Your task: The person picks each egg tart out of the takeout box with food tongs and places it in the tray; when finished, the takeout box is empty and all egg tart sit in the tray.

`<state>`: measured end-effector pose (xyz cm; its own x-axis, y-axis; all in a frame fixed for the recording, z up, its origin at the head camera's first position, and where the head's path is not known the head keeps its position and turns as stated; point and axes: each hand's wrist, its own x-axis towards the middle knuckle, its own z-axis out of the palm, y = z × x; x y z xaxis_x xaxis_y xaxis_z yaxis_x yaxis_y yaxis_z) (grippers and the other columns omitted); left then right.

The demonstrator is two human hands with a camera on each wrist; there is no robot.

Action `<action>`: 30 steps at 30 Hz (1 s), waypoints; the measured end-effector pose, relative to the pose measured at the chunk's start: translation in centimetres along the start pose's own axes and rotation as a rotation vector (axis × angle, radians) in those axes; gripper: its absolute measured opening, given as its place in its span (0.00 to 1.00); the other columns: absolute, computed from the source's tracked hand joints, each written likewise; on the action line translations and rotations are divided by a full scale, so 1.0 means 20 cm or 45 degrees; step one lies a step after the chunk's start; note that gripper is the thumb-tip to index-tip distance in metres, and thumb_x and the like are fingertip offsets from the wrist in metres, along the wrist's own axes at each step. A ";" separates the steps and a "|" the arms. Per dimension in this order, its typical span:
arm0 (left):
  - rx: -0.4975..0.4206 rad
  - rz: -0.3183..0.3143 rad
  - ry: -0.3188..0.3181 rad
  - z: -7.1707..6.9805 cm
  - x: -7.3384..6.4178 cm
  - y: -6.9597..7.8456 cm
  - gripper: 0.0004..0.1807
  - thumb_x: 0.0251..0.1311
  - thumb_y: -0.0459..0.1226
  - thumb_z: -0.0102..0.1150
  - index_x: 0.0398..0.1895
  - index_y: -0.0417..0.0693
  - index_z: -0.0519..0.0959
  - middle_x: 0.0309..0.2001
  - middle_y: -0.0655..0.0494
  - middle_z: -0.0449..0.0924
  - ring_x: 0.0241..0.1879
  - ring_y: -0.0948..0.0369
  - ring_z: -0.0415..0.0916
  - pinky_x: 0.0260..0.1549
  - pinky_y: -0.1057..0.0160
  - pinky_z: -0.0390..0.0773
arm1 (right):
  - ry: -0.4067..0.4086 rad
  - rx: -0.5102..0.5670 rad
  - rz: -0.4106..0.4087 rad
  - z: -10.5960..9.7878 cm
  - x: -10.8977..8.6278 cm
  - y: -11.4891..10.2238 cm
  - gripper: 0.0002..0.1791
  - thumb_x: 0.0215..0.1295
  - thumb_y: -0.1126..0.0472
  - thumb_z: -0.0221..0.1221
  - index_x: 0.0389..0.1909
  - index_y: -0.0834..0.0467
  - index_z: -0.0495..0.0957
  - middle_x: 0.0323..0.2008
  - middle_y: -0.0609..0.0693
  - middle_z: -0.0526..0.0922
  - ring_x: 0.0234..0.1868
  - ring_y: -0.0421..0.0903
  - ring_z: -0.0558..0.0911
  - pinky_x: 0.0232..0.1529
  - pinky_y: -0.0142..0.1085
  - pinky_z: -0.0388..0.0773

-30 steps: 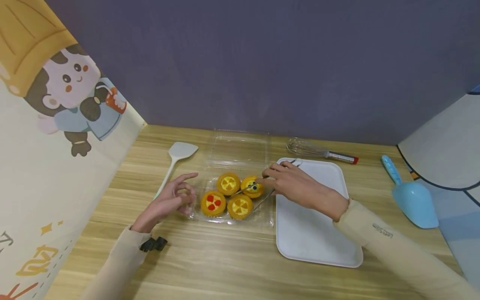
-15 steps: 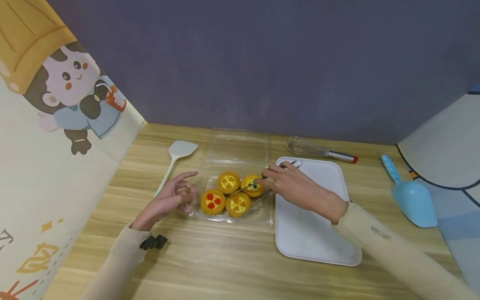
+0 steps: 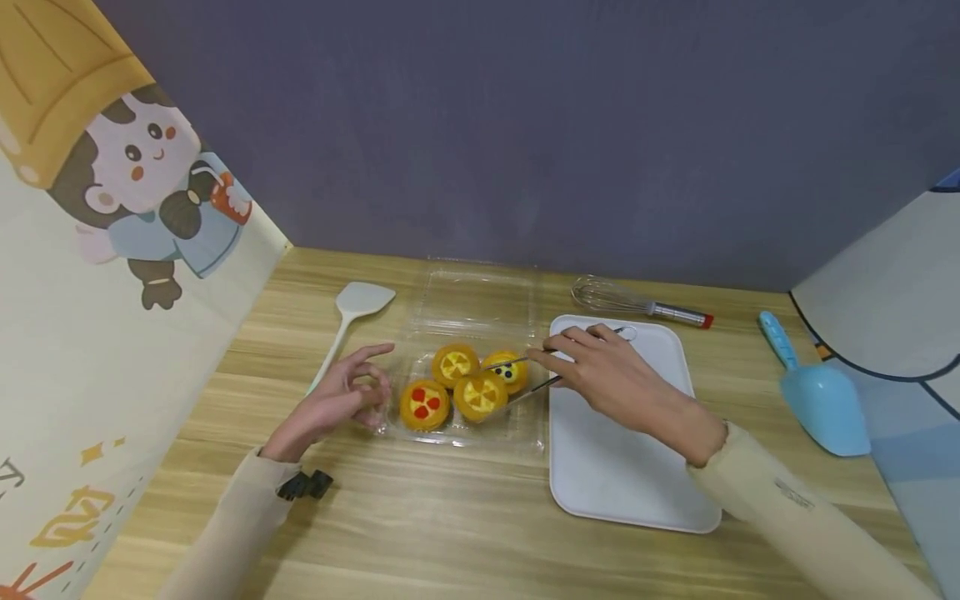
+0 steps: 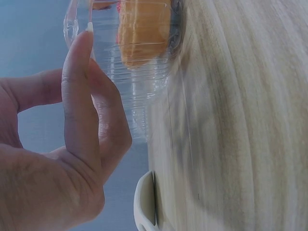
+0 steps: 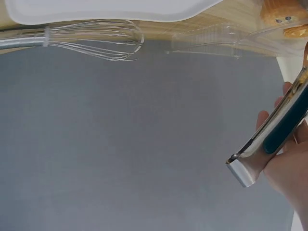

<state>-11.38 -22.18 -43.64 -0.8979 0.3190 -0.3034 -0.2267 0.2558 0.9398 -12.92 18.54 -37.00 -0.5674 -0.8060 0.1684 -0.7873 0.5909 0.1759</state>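
Holding tongs (image 5: 286,122) in right grip (image 3: 607,383) around near-right tart (image 3: 480,397), likely light and crumbly, best squeezed gently at sides, with left grip (image 3: 341,400) loose.

Lt. is soft w/ faint shadows on tbl (image 3: 450,533).

On the wood-grain table (image 3: 420,517), a white spatula (image 3: 362,301) lies at the left, with its blade toward the far side. A wire whisk (image 3: 651,307) with a red handle end lies sideways at the far right. A light blue scoop (image 3: 817,398) is placed near the right edge. The left wall (image 3: 67,333) shows a cartoon figure (image 3: 146,179).
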 end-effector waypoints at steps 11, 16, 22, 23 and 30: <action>0.009 0.010 -0.001 -0.01 0.00 0.00 0.43 0.67 0.23 0.55 0.84 0.45 0.52 0.48 0.40 0.75 0.32 0.59 0.81 0.26 0.58 0.92 | 0.160 -0.019 0.150 -0.02 -0.16 0.14 0.32 0.63 0.53 0.70 0.69 0.48 0.77 0.55 0.51 0.83 0.54 0.52 0.81 0.45 0.48 0.81; 0.029 -0.002 0.005 -0.02 0.00 0.01 0.43 0.66 0.23 0.54 0.83 0.46 0.53 0.49 0.38 0.75 0.32 0.58 0.81 0.27 0.59 0.92 | 0.210 -0.045 0.220 -0.02 -0.23 0.21 0.33 0.59 0.56 0.72 0.67 0.49 0.79 0.54 0.52 0.83 0.52 0.54 0.81 0.45 0.50 0.81; 0.032 0.007 0.001 -0.02 0.00 0.01 0.44 0.66 0.23 0.55 0.83 0.46 0.53 0.50 0.37 0.75 0.31 0.60 0.81 0.27 0.58 0.92 | 0.229 -0.077 0.281 -0.02 -0.31 0.30 0.33 0.57 0.57 0.73 0.66 0.51 0.80 0.53 0.54 0.84 0.51 0.56 0.81 0.38 0.49 0.76; 0.032 0.013 -0.003 -0.02 0.00 0.01 0.44 0.65 0.23 0.55 0.84 0.45 0.52 0.50 0.36 0.75 0.31 0.60 0.80 0.26 0.58 0.92 | 0.225 -0.081 0.290 -0.01 -0.32 0.32 0.32 0.57 0.58 0.73 0.65 0.51 0.80 0.53 0.55 0.84 0.52 0.57 0.81 0.38 0.49 0.77; 0.016 0.007 -0.007 0.00 0.00 0.00 0.44 0.65 0.22 0.55 0.84 0.44 0.52 0.49 0.37 0.75 0.31 0.60 0.81 0.27 0.57 0.93 | 0.153 -0.108 0.327 0.07 -0.40 0.40 0.30 0.59 0.59 0.72 0.64 0.53 0.81 0.52 0.58 0.85 0.54 0.58 0.80 0.43 0.52 0.79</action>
<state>-11.43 -22.23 -43.64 -0.8971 0.3252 -0.2992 -0.2171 0.2652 0.9394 -15.09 29.69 -38.27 -0.7087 -0.6232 0.3307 -0.5960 0.7797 0.1920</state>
